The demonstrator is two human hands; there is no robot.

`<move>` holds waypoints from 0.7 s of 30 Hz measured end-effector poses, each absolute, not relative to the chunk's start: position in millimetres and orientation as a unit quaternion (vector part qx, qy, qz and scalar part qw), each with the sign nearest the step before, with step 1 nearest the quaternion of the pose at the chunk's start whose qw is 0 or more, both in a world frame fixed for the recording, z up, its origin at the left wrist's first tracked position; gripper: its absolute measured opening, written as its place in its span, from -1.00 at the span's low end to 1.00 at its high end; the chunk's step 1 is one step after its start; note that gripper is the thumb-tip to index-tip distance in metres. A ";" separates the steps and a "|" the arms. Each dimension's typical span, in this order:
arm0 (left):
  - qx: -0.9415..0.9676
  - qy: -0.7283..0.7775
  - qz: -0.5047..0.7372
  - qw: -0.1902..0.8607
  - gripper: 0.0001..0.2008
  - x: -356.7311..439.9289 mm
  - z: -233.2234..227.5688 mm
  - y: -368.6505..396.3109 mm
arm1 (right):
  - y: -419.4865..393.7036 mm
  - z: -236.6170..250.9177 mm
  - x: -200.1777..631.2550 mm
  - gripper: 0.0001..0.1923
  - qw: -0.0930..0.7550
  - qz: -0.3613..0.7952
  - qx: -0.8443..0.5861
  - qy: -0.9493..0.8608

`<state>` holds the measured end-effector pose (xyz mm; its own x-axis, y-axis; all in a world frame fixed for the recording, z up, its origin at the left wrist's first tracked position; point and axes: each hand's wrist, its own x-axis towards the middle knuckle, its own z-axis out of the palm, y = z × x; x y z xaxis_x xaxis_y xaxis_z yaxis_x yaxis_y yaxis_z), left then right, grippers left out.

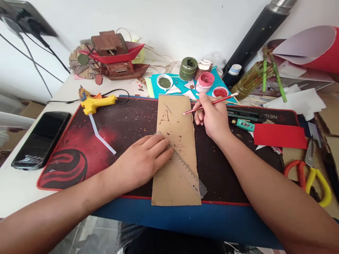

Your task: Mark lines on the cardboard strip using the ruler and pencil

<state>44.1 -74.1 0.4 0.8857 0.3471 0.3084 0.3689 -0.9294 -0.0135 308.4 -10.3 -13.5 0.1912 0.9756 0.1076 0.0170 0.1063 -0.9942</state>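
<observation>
- The right hand [212, 118] pinches a red pencil [210, 104] in a narrow grip, its tip touching the upper right edge of the cardboard strip [174, 155].
- The left hand [144, 160] lies flat, fingers spread, pressing a clear ruler [188, 173] onto the cardboard; the ruler runs diagonally toward the strip's lower right corner.
- The cardboard strip lies lengthwise on a red-and-black mat [79, 148] on the tabletop [16, 187].
- A yellow glue gun [96, 103] sits at the mat's upper left; a black phone [41, 139] lies left of the mat.
- Paint pots [204, 82] stand behind the strip; scissors [315, 176] lie at far right.
</observation>
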 end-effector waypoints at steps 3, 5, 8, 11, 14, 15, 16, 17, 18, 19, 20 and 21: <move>-0.975 -0.157 -0.156 0.032 -0.67 43.4 0.2 -76.0 | -10.6 -13.9 307.7 -0.35 0.565 0.420 -0.526 -0.477; -0.977 -0.140 -0.160 0.027 -0.64 42.7 -0.1 -76.5 | -10.7 -14.4 307.3 -0.36 0.566 0.422 -0.525 -0.476; -0.976 -0.140 -0.165 0.014 -0.63 41.0 -0.5 -74.6 | -10.8 -15.4 307.4 -0.36 0.573 0.423 -0.519 -0.474; -0.974 -0.144 -0.175 0.008 -0.66 38.7 -0.6 -69.2 | -11.3 -15.9 308.6 -0.37 0.571 0.430 -0.513 -0.475; -0.968 -0.166 -0.189 0.012 -0.72 35.7 -1.2 -62.7 | -12.0 -16.0 309.2 -0.37 0.570 0.438 -0.510 -0.472; -0.966 -0.176 -0.191 0.014 -0.74 34.7 -1.5 -60.8 | -12.1 -16.0 309.2 -0.37 0.570 0.440 -0.510 -0.470; -0.964 -0.183 -0.193 0.015 -0.75 33.7 -1.7 -59.2 | -12.0 -16.1 308.9 -0.37 0.569 0.442 -0.511 -0.468; -0.963 -0.189 -0.193 0.018 -0.76 32.9 -1.8 -58.0 | -11.9 -16.1 308.6 -0.37 0.568 0.445 -0.511 -0.467; -0.962 -0.192 -0.192 0.024 -0.77 32.3 -1.7 -57.3 | -11.8 -16.2 308.3 -0.36 0.569 0.446 -0.512 -0.465; -0.962 -0.193 -0.189 0.032 -0.78 31.9 -1.3 -57.1 | -11.6 -16.2 307.9 -0.35 0.570 0.446 -0.512 -0.462; -0.963 -0.194 -0.185 0.042 -0.78 31.8 -0.8 -57.6 | -11.5 -16.2 307.6 -0.35 0.571 0.447 -0.512 -0.461; -0.963 -0.195 -0.180 0.052 -0.77 31.8 -0.1 -58.5 | -11.4 -16.0 307.3 -0.35 0.570 0.447 -0.513 -0.460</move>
